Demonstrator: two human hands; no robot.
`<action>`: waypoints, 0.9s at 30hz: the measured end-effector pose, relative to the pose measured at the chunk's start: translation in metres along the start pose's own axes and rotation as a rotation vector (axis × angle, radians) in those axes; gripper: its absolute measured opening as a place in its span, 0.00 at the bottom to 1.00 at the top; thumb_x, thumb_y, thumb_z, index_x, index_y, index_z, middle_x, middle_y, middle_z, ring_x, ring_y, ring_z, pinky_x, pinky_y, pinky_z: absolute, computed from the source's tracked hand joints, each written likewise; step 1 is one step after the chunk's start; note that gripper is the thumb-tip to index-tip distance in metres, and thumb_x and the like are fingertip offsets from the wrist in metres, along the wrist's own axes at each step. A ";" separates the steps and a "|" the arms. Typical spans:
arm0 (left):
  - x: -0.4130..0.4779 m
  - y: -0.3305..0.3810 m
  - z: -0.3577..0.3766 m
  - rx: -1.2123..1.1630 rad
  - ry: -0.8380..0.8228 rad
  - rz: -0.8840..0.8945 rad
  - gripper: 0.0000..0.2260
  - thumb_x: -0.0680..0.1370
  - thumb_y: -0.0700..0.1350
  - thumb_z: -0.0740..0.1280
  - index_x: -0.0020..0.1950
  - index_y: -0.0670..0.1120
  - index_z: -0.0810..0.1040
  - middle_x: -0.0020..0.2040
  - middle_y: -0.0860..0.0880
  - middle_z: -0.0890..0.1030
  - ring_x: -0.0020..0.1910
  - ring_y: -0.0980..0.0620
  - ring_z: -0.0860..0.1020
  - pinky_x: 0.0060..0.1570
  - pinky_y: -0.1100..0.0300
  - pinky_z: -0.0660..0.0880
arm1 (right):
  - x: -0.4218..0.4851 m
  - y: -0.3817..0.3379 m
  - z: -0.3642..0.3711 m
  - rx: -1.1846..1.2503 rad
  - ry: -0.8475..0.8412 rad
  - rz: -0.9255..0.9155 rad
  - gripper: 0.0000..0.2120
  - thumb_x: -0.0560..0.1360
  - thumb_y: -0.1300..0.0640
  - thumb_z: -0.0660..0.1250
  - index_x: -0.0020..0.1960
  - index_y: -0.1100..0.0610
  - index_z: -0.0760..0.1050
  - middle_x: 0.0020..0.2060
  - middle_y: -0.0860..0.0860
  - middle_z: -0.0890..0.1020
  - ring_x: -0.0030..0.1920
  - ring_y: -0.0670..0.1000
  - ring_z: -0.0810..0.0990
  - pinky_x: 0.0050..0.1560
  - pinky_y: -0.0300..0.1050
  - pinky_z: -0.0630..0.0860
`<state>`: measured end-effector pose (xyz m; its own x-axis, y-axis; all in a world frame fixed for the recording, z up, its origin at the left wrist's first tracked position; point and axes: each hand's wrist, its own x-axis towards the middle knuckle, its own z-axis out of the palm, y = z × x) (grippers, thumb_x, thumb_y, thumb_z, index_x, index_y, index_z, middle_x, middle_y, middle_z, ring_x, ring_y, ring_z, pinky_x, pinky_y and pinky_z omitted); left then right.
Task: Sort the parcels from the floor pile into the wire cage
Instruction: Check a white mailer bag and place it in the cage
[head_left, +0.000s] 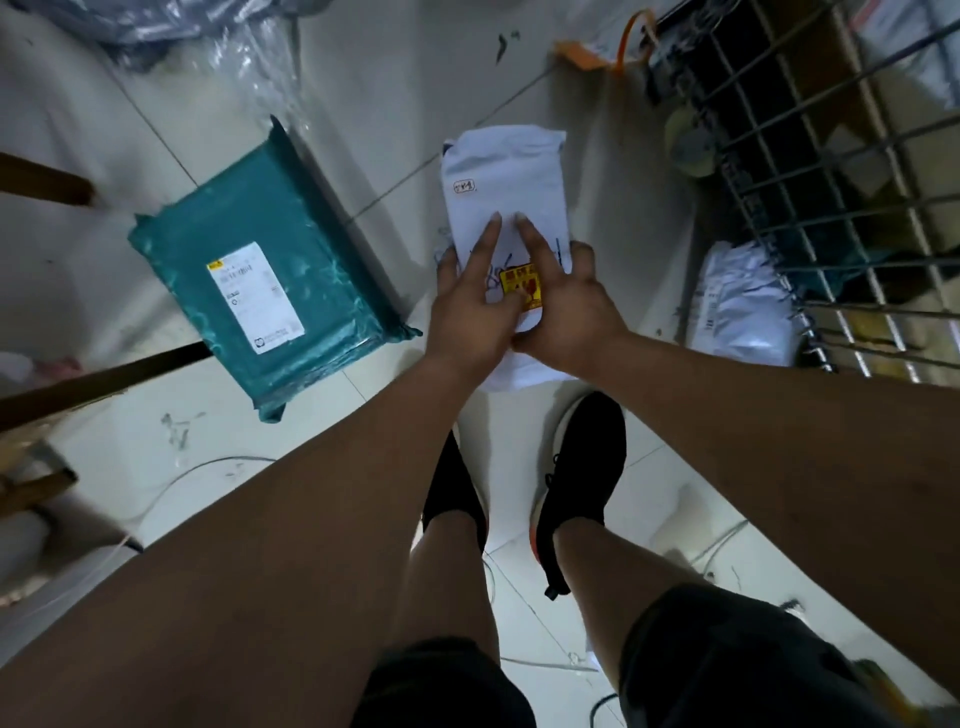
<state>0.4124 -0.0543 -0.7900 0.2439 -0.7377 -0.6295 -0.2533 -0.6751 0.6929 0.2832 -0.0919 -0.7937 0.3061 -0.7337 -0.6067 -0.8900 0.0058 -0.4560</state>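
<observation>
White parcel (504, 176): held out in front of the person, above the tiled floor (363, 78) and just ahead of the black shoes (582, 467); its far end points away, and its near end sticks out below the wrists.
Left hand (470, 306): laid on top, forefinger stretched flat, outer fingers bent round the left edge, thumb across the sticker; it holds the parcel.
Right hand (566, 306): mirrors it, forefinger flat on top, outer fingers hooked round the right edge.
Yellow sticker (524, 286): between the two hands; probably a fragile warning, but the print is too blurred to read.
Wire cage (831, 156): off to the right, with boxes already inside.
Slip risk: the wrapping looks smooth and the grip sits at one end only, so the long far end could sag and slide out during the swing to the right.
Snag risk: the far corner could catch a cage wire if it is carried in too low.
Drop risk: if the contents are fragile, tossing instead of placing could break them.
Footing risk: a grey bag (743, 306) lies at the cage's foot, a teal parcel (270, 265) to the left and a thin cord (208, 465) by the feet, all easy to trip on.
</observation>
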 end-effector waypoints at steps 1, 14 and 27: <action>-0.007 0.012 -0.011 0.028 -0.016 0.012 0.37 0.72 0.49 0.69 0.79 0.68 0.61 0.77 0.47 0.61 0.73 0.51 0.69 0.71 0.54 0.71 | -0.007 -0.009 -0.011 0.029 0.024 -0.007 0.56 0.66 0.43 0.75 0.79 0.31 0.39 0.74 0.56 0.60 0.57 0.60 0.76 0.58 0.56 0.80; -0.124 0.197 -0.134 0.568 0.107 0.168 0.61 0.61 0.64 0.79 0.82 0.65 0.40 0.79 0.39 0.46 0.76 0.34 0.59 0.67 0.33 0.68 | -0.128 -0.135 -0.187 0.475 0.068 -0.217 0.59 0.66 0.68 0.72 0.83 0.40 0.39 0.70 0.53 0.65 0.63 0.45 0.74 0.53 0.42 0.82; -0.209 0.410 -0.232 0.611 0.121 0.411 0.55 0.63 0.68 0.72 0.80 0.68 0.39 0.80 0.38 0.47 0.79 0.35 0.53 0.75 0.35 0.59 | -0.190 -0.228 -0.455 -0.586 0.445 -0.449 0.56 0.65 0.46 0.80 0.82 0.42 0.48 0.79 0.58 0.53 0.78 0.64 0.53 0.71 0.64 0.66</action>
<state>0.4746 -0.1751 -0.2928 0.1100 -0.9494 -0.2940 -0.8127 -0.2562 0.5233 0.2743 -0.2629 -0.2786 0.6191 -0.7811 -0.0814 -0.7846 -0.6106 -0.1076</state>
